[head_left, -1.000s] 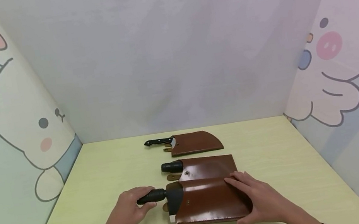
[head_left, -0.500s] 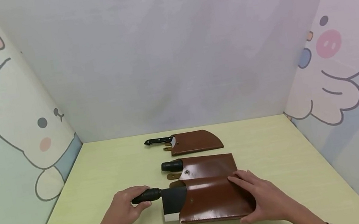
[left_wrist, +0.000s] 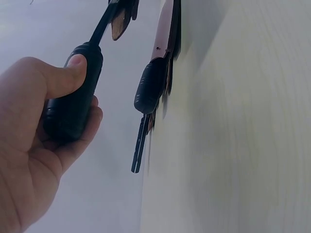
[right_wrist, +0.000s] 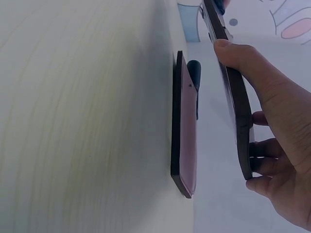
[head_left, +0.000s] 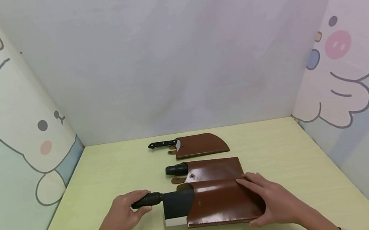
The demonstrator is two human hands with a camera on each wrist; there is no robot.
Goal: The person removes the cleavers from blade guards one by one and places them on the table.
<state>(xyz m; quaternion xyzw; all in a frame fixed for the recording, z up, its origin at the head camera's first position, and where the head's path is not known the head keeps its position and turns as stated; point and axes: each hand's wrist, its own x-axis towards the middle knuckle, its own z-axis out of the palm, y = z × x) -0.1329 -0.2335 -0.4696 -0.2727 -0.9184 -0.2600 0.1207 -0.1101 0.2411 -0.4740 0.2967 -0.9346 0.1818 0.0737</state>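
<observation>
My left hand (head_left: 125, 213) grips the black handle (head_left: 147, 200) of a cleaver (head_left: 177, 204). Part of its dark blade, with a pale cutting edge, shows outside a brown leather sheath (head_left: 225, 203); the rest of the blade is hidden inside. At the sheath's closed right end, my right hand (head_left: 274, 202) holds it between thumb and fingers. In the left wrist view, the thumb and fingers close round the handle (left_wrist: 75, 99). The right wrist view shows the sheath (right_wrist: 238, 109) held by its edges, raised off the table.
Just behind lies a second brown sheath (head_left: 214, 168) with a thick black handle (head_left: 177, 170) sticking out, partly covered by the held sheath. Farther back is a third sheath (head_left: 202, 145), curved at one end, around a knife with a riveted black handle (head_left: 162, 144). All are on a pale yellow table (head_left: 113, 170).
The left hand has moved left with the cleaver, and more blade now shows outside the sheath. My right hand and the sheath have shifted slightly right.
</observation>
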